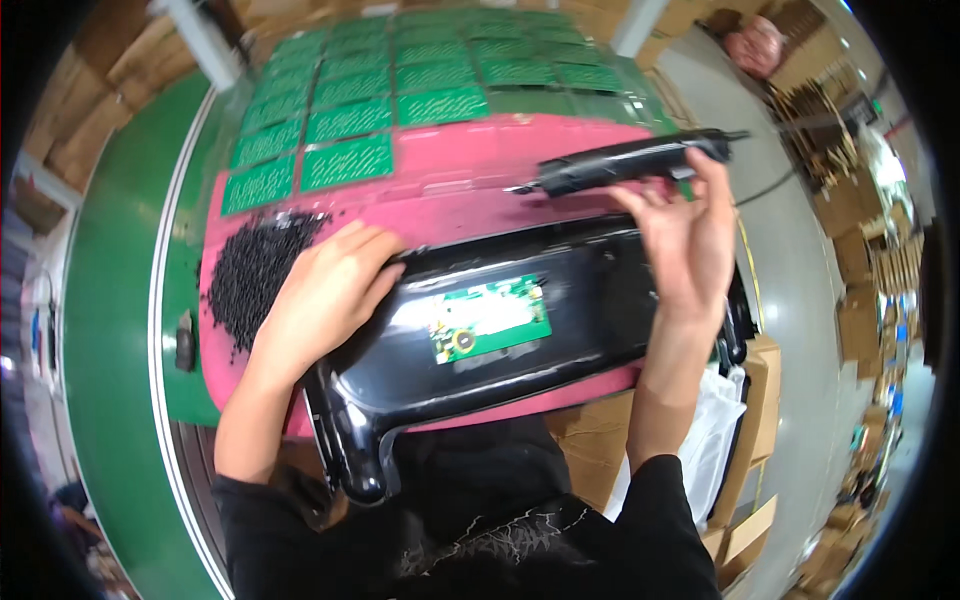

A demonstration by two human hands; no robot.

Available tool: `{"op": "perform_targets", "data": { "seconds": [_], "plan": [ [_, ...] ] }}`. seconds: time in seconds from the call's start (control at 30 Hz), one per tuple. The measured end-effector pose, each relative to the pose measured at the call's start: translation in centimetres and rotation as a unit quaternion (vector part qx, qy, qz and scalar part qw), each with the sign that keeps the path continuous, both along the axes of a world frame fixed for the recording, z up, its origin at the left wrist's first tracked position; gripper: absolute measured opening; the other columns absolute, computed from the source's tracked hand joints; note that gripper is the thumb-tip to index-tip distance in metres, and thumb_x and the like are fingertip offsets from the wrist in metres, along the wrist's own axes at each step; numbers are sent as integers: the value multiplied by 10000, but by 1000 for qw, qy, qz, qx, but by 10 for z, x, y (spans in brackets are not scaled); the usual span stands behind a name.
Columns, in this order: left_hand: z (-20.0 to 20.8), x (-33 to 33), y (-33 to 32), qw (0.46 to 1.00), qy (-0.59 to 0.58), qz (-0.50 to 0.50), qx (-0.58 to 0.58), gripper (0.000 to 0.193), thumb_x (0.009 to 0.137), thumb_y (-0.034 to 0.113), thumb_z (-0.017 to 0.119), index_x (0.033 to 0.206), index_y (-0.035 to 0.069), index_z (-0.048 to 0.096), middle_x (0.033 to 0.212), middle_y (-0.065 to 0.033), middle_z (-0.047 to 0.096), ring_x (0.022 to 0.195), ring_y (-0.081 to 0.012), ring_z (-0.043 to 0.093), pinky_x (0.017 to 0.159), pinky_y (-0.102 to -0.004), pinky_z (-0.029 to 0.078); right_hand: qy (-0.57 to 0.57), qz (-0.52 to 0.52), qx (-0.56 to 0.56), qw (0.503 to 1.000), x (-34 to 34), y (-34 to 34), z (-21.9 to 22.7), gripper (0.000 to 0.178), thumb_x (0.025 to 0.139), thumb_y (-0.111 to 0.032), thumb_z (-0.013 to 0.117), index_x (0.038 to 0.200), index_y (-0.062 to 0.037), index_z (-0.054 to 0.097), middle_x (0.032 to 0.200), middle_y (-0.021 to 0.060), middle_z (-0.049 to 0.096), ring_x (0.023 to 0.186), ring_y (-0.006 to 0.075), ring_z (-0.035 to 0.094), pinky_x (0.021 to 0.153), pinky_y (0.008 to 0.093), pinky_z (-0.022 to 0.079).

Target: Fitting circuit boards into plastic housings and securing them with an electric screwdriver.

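Black housing (590, 285): head view; lies board-side up across the pink mat (425, 165) before you, presumably so the green circuit board (528, 330) on it is within reach.
Left grip (335, 283): fingers half-curled at the housing's upper left edge, probably steadying it; whether they pinch anything, you cannot tell.
Right grip (688, 235): thumb and fingers closed on the black electric screwdriver (610, 165), nearly level, tip leftward.
Small black parts (252, 275): heaped beside your left wrist.
Green boards (347, 162): rows beyond, limiting far-side space.
Cable (775, 190): trails at right.

grey floor (800, 330) at right, cardboard boxes (858, 318) along it; green surface (115, 260) at left; pale posts (201, 45) at back
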State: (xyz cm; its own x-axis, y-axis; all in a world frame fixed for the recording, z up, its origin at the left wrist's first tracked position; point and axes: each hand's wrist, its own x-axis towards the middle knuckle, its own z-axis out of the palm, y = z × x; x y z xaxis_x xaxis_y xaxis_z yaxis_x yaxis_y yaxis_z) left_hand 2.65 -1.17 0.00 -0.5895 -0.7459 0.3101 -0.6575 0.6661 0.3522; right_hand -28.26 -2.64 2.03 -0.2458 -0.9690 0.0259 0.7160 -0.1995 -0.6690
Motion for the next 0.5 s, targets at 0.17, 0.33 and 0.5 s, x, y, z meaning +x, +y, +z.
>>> {"op": "perform_targets", "data": {
  "seconds": [0.17, 0.33, 0.5],
  "plan": [
    [1, -13, -2, 996, -64, 13, 53, 165, 827, 118, 640, 847, -34, 581, 822, -216, 560, 795, -414, 556, 691, -458, 440, 71, -126, -84, 986, 5, 66, 5, 429, 877, -73, 586, 1273, -44, 421, 1161, 97, 484, 1090, 246, 504, 863, 496, 518],
    [-7, 41, 15, 995, -20, 45, -86, 253, 906, 62, 630, 1116, -73, 589, 1119, -218, 620, 1050, -334, 588, 951, -383, 425, 282, -405, -227, 840, -58, 132, -30, 421, 820, 81, 533, 1192, -38, 376, 1174, 91, 361, 918, 132, 454, 705, 252, 475],
    [46, 27, 59, 979, 11, -38, -198, 208, 874, 74, 663, 1043, -45, 638, 957, -183, 656, 864, -319, 631, 784, -405, 509, 598, -488, 174, 612, -171, 235, -158, 565, 766, -42, 672, 1253, -3, 389, 1239, 164, 406, 1078, 281, 469, 934, 385, 409]
  ]
}}
